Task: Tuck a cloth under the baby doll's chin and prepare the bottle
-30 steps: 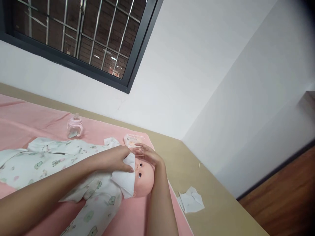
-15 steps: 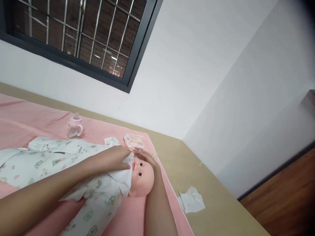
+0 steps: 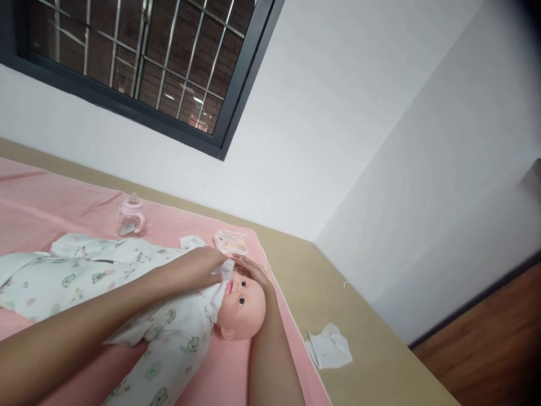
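A baby doll (image 3: 243, 307) lies on its back, its head towards the right, in a white garment (image 3: 139, 270) with green and pink prints. My left hand (image 3: 207, 265) reaches across its chest and pinches a white cloth (image 3: 226, 270) at the doll's neck, close to its mouth. Whether that cloth is part of the garment I cannot tell. Cupped along the far side and top of the doll's head is my right hand (image 3: 251, 270), fingers stretched out and partly hidden behind my left hand.
A pink sheet (image 3: 220, 372) covers most of the tan surface (image 3: 296, 254). Behind the doll stand a pink-topped baby bottle (image 3: 132, 217) and a clear plastic packet (image 3: 230, 241). A crumpled white tissue (image 3: 329, 347) lies to the right. A barred window (image 3: 169, 62) is in the wall.
My left hand has drawn the white cloth up slightly, away from the doll's chin and neck, baring more of its jaw. My right hand stays about where it was.
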Demonstrator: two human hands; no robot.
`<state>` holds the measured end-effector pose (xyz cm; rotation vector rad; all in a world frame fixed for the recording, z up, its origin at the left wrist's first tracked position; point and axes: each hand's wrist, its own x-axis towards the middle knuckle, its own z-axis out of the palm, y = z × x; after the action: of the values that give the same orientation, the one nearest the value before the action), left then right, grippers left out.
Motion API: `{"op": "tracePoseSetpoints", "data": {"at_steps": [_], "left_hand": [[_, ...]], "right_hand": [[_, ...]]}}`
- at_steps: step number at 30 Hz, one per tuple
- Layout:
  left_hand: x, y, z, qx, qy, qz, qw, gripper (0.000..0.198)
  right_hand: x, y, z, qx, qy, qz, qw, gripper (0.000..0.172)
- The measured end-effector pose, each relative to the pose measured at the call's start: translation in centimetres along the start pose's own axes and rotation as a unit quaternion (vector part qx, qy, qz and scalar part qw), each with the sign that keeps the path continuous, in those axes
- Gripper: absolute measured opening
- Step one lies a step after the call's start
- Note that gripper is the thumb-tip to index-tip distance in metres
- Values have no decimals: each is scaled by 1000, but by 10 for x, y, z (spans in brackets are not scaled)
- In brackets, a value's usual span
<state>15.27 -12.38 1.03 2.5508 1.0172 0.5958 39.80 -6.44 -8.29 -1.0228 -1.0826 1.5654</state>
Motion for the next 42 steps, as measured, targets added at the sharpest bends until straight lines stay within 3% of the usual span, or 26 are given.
{"op": "tracePoseSetpoints", "data": {"at_steps": [10,19,27,34,42], "left_hand": [[11,-10,9,-38,29,22,999,12],[16,-11,14,-61,42,35,997,16],[13,-9,5,-55,49,17,997,10],[-2,-2,-6,-121,-67,-18,990,12],[-2,7,0,-61,-64,-32,996,7]], "right_hand": [[5,3,-6,-4,9,10,1000,52],[-8,-4,11,3,16,-8,1000,37],[7,6,-7,-1,-14,-12,1000,38],[14,9,-16,-15,-10,-7,1000,42],[10,7,-13,-4,-11,-4,1000,42]]}}
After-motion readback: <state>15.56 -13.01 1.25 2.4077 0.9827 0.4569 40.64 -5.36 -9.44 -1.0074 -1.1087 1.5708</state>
